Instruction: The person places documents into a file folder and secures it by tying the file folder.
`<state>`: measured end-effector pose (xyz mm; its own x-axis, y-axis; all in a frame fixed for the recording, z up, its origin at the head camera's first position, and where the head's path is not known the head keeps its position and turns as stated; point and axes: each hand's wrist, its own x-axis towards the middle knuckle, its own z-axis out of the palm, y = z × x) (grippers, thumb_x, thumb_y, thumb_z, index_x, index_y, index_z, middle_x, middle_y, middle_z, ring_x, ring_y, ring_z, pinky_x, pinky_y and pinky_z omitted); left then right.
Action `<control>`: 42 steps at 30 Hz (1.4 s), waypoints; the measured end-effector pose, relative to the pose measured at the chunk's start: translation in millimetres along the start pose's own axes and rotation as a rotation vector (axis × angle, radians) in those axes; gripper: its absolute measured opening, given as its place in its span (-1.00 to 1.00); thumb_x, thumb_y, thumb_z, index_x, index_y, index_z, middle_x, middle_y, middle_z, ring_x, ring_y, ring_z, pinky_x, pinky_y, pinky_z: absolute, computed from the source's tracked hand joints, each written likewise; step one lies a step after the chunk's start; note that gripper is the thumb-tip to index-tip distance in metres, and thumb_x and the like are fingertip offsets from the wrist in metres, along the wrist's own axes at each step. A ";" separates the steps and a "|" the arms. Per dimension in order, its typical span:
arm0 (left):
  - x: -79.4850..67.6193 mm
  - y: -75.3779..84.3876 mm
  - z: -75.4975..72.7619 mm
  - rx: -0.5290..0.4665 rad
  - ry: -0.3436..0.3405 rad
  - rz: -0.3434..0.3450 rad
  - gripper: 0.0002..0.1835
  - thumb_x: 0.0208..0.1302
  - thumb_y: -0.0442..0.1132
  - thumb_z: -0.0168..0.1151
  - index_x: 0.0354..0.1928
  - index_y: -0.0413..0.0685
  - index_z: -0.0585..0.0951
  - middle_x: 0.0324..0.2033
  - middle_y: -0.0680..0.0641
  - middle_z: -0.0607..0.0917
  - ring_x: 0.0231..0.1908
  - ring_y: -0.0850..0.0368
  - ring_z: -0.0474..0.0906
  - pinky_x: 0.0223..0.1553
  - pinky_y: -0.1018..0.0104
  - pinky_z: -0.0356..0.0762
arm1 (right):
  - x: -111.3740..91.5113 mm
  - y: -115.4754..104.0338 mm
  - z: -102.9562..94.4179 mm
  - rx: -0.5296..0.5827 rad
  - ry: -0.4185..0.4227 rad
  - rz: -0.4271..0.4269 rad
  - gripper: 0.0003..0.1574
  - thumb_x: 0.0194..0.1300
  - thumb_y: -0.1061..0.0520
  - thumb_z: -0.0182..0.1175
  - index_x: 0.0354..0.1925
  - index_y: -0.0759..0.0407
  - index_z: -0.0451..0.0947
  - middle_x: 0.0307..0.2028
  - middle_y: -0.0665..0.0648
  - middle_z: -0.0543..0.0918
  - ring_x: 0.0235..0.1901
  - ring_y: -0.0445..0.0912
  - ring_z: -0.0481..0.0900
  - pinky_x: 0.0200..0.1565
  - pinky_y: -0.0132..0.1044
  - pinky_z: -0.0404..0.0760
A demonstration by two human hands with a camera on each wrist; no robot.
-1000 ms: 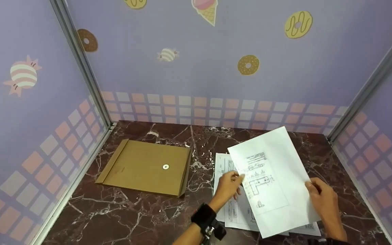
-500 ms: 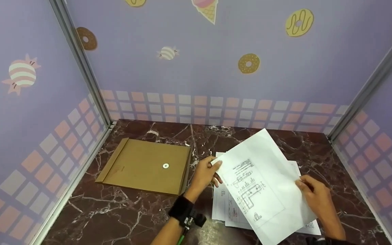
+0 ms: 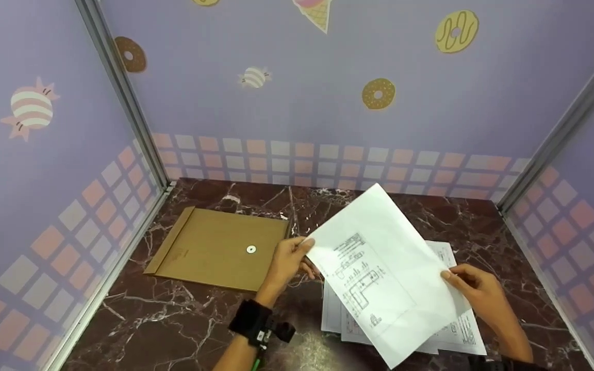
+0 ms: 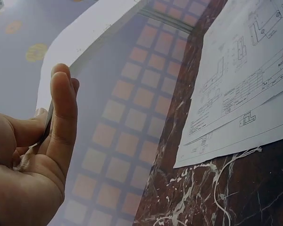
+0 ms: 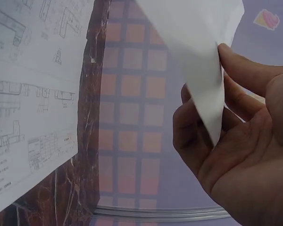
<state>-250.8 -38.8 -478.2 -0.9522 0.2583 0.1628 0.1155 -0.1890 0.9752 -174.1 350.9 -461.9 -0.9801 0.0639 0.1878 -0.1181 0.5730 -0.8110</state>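
Lilac walls, pink-grey checked band; dark marbled tabletop.

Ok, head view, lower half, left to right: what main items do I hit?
Brown folder → left-hand grip → raised drawing sheet → right-hand grip. Papers beneath the sheet left out: they overlap it.

Small walled booth; wider premises cannot be told. Lavender panels, printed with doughnuts, wrapped sweets and pink-and-grey squares, stand on three sides, grey metal strips at the corners, enclosing a dark, white-veined, marble-look tabletop.
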 end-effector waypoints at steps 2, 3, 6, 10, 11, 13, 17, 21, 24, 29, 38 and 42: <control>-2.2 2.9 -4.7 -0.018 0.030 0.012 -0.65 0.52 -0.28 0.00 -0.10 -0.57 0.55 -0.56 -0.29 0.70 -0.68 0.12 0.65 -0.62 0.21 0.65 | 0.4 -1.2 -1.7 0.103 -0.020 0.034 -0.64 0.39 0.06 0.23 -0.05 0.35 0.60 -0.39 0.05 0.69 -0.48 -0.16 0.62 -0.42 -0.31 0.62; -3.2 4.3 -6.6 -0.033 0.047 0.016 -0.65 0.52 -0.28 0.00 -0.10 -0.57 0.55 -0.55 -0.28 0.70 -0.66 0.08 0.65 -0.61 0.18 0.65 | 0.8 -2.5 -2.2 0.164 -0.025 0.056 -0.61 0.39 0.08 0.23 -0.01 0.38 0.57 -0.39 0.04 0.70 -0.47 -0.14 0.64 -0.42 -0.29 0.64; -6.3 7.6 -11.3 -0.073 0.088 0.035 -0.65 0.52 -0.29 -0.02 -0.06 -0.57 0.54 -0.53 -0.26 0.70 -0.64 0.01 0.66 -0.60 0.18 0.65 | 2.5 -7.0 -2.2 0.345 -0.039 0.122 -0.54 0.39 0.11 0.22 0.10 0.41 0.45 -0.38 0.04 0.72 -0.46 -0.12 0.67 -0.41 -0.25 0.67; -9.5 10.2 -14.7 -0.155 0.138 0.059 -0.65 0.52 -0.32 -0.03 0.03 -0.59 0.50 -0.51 -0.21 0.69 -0.64 0.00 0.65 -0.64 0.30 0.60 | 4.7 -13.2 1.5 0.495 -0.054 0.165 -0.57 0.40 0.13 0.20 0.06 0.37 0.34 -0.37 0.04 0.73 -0.39 -0.12 0.69 -0.35 -0.24 0.70; -10.0 10.6 -15.3 -0.170 0.150 0.065 -0.64 0.52 -0.32 -0.03 0.05 -0.60 0.49 -0.51 -0.19 0.69 -0.64 0.02 0.65 -0.65 0.32 0.59 | 5.0 -14.5 2.6 0.501 -0.055 0.167 -0.58 0.41 0.11 0.20 0.06 0.35 0.34 -0.37 0.03 0.73 -0.38 -0.12 0.70 -0.34 -0.24 0.70; -11.1 11.5 -16.4 -0.183 0.170 0.073 -0.63 0.53 -0.31 -0.04 0.07 -0.60 0.47 -0.53 -0.18 0.69 -0.66 0.05 0.64 -0.65 0.34 0.58 | 5.6 -16.6 5.1 0.494 -0.057 0.163 -0.60 0.41 0.10 0.20 0.02 0.36 0.36 -0.36 0.02 0.74 -0.36 -0.13 0.70 -0.34 -0.25 0.70; -13.8 11.9 -19.5 -0.167 0.196 0.090 -0.63 0.53 -0.29 -0.03 0.07 -0.58 0.48 -0.54 -0.19 0.70 -0.67 0.09 0.64 -0.64 0.30 0.59 | 6.2 -19.4 10.5 0.467 -0.078 0.149 -0.61 0.41 0.14 0.19 0.06 0.39 0.45 -0.36 0.07 0.76 -0.36 -0.10 0.73 -0.38 -0.24 0.69; -16.4 10.7 -23.5 -0.155 0.196 0.107 -0.62 0.53 -0.29 -0.04 0.08 -0.57 0.48 -0.53 -0.20 0.72 -0.66 0.09 0.66 -0.63 0.26 0.61 | 6.6 -21.8 16.1 0.444 -0.093 0.130 -0.60 0.40 0.16 0.20 0.05 0.44 0.47 -0.38 0.10 0.76 -0.40 -0.08 0.73 -0.42 -0.23 0.68; -18.1 8.7 -26.8 -0.150 0.178 0.119 -0.61 0.53 -0.29 -0.04 0.11 -0.59 0.45 -0.51 -0.19 0.74 -0.64 0.09 0.67 -0.63 0.27 0.62 | 6.9 -24.1 20.2 0.426 -0.083 0.111 -0.59 0.39 0.16 0.21 0.05 0.47 0.47 -0.39 0.11 0.76 -0.41 -0.08 0.72 -0.45 -0.24 0.68; -21.8 5.5 -31.1 -0.152 0.171 0.119 -0.61 0.54 -0.29 -0.05 0.12 -0.59 0.44 -0.47 -0.25 0.74 -0.62 0.04 0.69 -0.62 0.28 0.63 | 8.3 -27.4 28.0 0.438 -0.069 0.144 -0.55 0.36 0.17 0.24 0.06 0.50 0.48 -0.39 0.13 0.76 -0.42 -0.08 0.72 -0.46 -0.25 0.67; -33.5 -4.3 -39.8 -0.028 0.233 0.051 -0.66 0.49 -0.26 0.05 0.02 -0.50 0.54 -0.39 -0.45 0.70 -0.58 -0.11 0.71 -0.63 0.26 0.62 | 11.3 -26.7 40.5 0.476 -0.016 0.171 -0.57 0.31 0.20 0.29 -0.01 0.54 0.50 -0.45 0.09 0.74 -0.47 -0.12 0.67 -0.52 -0.27 0.63; -38.9 -9.2 -44.4 0.052 0.247 0.022 -0.69 0.44 -0.28 0.13 -0.02 -0.47 0.56 -0.42 -0.41 0.70 -0.62 0.02 0.70 -0.63 0.21 0.63 | 12.6 -26.2 43.2 0.466 -0.001 0.163 -0.56 0.33 0.16 0.28 0.01 0.50 0.49 -0.46 0.09 0.72 -0.47 -0.13 0.65 -0.54 -0.28 0.62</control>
<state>-227.4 -89.1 -500.2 -0.9888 0.0140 0.1487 0.1453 -0.1413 0.9792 -190.2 301.4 -462.2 -0.9919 0.1214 0.0380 -0.0222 0.1290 -0.9914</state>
